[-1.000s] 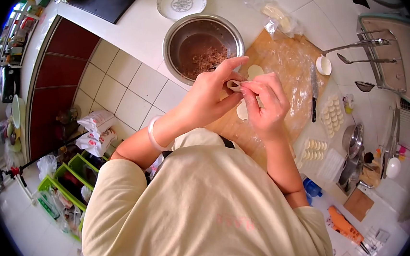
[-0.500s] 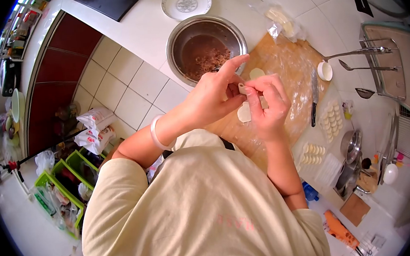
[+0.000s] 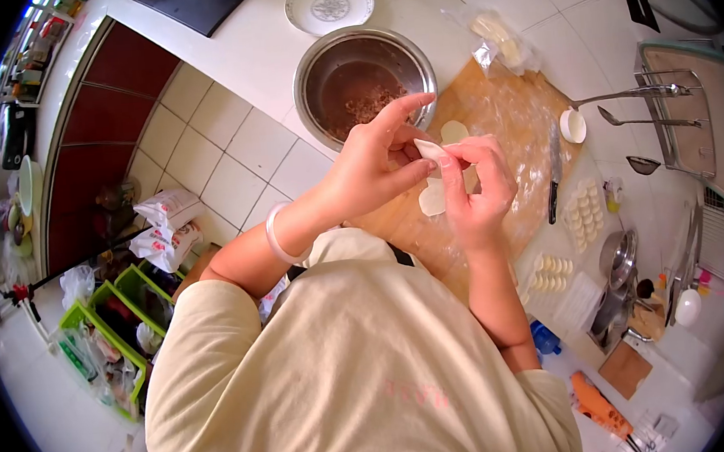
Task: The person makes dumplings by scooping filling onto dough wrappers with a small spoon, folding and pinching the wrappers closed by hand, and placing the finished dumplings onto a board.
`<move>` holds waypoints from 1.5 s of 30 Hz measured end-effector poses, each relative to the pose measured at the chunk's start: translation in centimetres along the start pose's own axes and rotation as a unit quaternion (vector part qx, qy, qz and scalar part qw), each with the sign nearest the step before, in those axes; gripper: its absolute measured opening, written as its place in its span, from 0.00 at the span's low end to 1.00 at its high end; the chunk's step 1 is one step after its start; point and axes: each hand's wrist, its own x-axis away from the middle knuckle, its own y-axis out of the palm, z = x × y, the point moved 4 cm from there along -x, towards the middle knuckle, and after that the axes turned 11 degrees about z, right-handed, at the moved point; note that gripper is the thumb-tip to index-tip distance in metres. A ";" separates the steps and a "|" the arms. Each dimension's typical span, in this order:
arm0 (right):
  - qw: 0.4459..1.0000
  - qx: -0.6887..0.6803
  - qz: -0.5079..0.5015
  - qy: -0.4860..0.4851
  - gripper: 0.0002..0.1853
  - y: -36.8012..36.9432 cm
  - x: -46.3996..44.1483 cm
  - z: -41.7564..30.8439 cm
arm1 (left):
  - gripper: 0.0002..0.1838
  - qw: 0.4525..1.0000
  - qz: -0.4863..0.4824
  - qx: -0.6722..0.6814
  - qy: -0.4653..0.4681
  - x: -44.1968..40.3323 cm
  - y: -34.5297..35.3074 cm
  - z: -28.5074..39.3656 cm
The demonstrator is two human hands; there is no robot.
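Observation:
A folded piece of white dough point(image 3: 431, 150) is pinched between both hands above the wooden board point(image 3: 507, 129). My left hand point(image 3: 378, 163), with a pale bangle on the wrist, holds its left side, the index finger stretched out. Thumb and fingers of my right hand point(image 3: 476, 181) press its right edge. Round dough wrappers point(image 3: 432, 201) lie on the board beneath the hands. Just beyond my left hand is a metal bowl point(image 3: 365, 85) with brown minced filling point(image 3: 374, 103) in it.
A patterned plate point(image 3: 329, 6) stands behind the bowl. Bagged dough point(image 3: 500, 38) rests at the board's far corner. A knife point(image 3: 554, 173) lies near the right edge. Further right are a small white bowl point(image 3: 573, 126), rows of dumplings point(image 3: 584, 217), ladles point(image 3: 656, 125) and metal pans point(image 3: 620, 258).
The dough between my fingers has turned and shows more of its folded edge. My right hand has shifted slightly right and down.

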 end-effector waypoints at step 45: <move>0.849 -0.325 -0.007 0.417 0.25 1.2 0.9 3.9 | 0.26 0.985 0.029 0.165 -0.039 -0.7 1.3 -3.8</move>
